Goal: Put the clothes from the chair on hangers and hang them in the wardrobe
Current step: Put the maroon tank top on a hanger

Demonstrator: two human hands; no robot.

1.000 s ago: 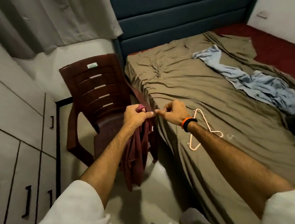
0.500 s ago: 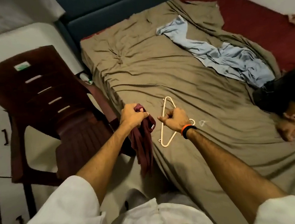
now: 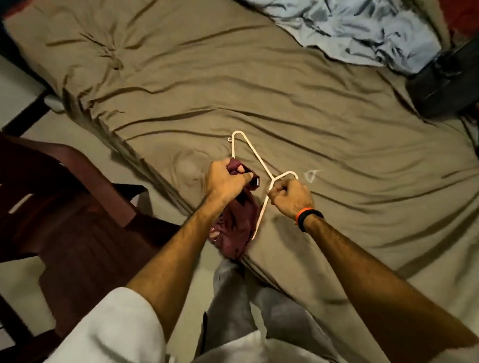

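Maroon garment [image 3: 237, 227] is bunched in the left hand's [image 3: 228, 179] grip at bed's [image 3: 346, 173] 7 o'clock edge. Right hand [image 3: 289, 196], empty half a second ago, now curls around the white hanger [image 3: 252, 157], so threading looks next.

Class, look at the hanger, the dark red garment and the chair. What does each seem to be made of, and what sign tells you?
Hanger: probably plastic; thin, pale, smooth, rigid rod.
Garment: soft cloth; it bunches and droops from the left hand.
Chair: likely moulded plastic; glossy brown, slotted back.
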